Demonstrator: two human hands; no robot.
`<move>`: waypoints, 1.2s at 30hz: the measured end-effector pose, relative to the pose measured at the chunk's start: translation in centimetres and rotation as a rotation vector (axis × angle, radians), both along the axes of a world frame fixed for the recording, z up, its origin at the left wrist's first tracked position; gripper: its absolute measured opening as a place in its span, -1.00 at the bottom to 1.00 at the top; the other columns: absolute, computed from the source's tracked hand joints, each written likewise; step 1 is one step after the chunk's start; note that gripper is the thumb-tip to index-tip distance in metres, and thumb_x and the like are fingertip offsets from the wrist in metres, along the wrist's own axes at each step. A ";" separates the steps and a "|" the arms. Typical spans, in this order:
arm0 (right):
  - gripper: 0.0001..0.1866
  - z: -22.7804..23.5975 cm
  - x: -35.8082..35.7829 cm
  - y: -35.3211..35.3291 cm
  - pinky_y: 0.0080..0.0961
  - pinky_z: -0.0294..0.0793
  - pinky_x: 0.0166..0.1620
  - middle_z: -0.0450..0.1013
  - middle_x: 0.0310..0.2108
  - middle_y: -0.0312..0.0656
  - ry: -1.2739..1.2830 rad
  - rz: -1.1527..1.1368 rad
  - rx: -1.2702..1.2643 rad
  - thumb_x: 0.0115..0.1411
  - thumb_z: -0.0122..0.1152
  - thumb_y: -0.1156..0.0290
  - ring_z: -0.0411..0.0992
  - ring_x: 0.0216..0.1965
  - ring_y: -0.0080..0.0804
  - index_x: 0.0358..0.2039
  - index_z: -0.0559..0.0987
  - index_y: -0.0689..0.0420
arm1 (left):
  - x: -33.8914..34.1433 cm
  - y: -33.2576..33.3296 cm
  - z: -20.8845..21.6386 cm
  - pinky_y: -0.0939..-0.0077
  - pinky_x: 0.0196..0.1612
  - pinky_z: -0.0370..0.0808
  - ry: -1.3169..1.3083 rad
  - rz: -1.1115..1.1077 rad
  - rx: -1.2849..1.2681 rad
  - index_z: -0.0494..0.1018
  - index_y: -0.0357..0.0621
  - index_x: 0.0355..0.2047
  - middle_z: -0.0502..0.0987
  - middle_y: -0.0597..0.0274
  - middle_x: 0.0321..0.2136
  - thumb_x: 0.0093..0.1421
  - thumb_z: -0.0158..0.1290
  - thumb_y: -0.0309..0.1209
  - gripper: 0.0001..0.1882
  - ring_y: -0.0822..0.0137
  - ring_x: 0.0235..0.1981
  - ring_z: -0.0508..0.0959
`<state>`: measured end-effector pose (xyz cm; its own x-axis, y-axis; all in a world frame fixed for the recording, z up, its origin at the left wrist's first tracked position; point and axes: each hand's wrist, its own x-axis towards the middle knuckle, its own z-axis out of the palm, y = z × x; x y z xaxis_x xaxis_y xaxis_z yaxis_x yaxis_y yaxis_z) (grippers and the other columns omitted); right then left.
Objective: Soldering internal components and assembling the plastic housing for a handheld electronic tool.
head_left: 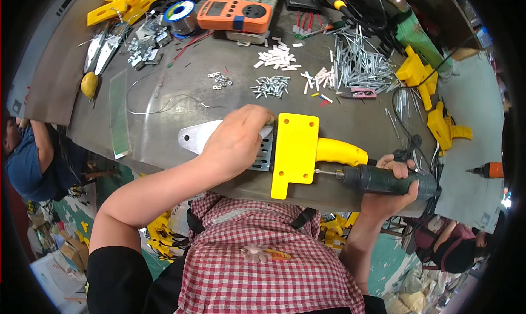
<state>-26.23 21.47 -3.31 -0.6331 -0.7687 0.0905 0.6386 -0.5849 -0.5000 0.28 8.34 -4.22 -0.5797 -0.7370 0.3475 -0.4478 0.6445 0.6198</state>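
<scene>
A yellow plastic tool housing (296,150) with a rounded handle (342,150) lies at the bench's near edge. From its left side a silver metal plate (196,137) with a rounded tip sticks out, and a slotted metal bracket (264,155) sits beside it. My left hand (235,139) is closed over the metal parts next to the housing, its fingertips partly hidden. My right hand (392,193) is wrapped around a dark electric screwdriver (378,180), held level. The screwdriver's bit (326,172) points left and meets the housing's right edge, below the handle.
Beyond my hands lie small screws (271,86), nuts (220,81), white sleeves (278,58) and a pile of long screws (361,59). An orange meter (234,15) and a solder spool (181,17) stand farther back. More yellow housings (417,76) are at right. Other people sit on both sides.
</scene>
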 end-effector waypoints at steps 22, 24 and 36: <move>-0.55 0.8 0.1 0.6 -0.35 0.00 0.29 0.24 -0.39 -0.32 0.007 -0.025 0.095 0.24 -0.11 0.16 0.30 -0.30 -0.53 0.05 0.27 0.18 | 5.7 -5.8 0.7 0.28 -0.28 0.46 -0.274 0.306 -0.122 0.33 -0.20 -0.28 0.51 0.08 -0.38 -0.02 0.04 -0.61 -0.74 0.06 -0.32 0.53; -0.55 0.7 0.2 0.5 -0.35 0.01 0.28 0.24 -0.39 -0.32 0.003 -0.039 0.109 0.24 -0.11 0.16 0.30 -0.30 -0.53 0.05 0.27 0.18 | 5.6 -5.9 0.8 0.26 -0.31 0.46 -0.356 0.235 -0.286 0.34 -0.18 -0.29 0.49 0.08 -0.41 -0.06 0.03 -0.63 -0.73 0.06 -0.34 0.51; -0.55 0.5 -0.2 1.3 -0.32 0.09 0.21 0.24 -0.36 -0.27 -0.148 0.014 0.025 0.21 0.00 0.24 0.28 -0.27 -0.49 0.04 0.30 0.23 | 3.4 3.2 1.7 0.23 0.00 0.20 0.118 -0.048 0.121 0.35 -0.08 -0.49 0.59 0.33 -0.39 -0.12 0.13 -0.65 -0.77 0.37 -0.30 0.50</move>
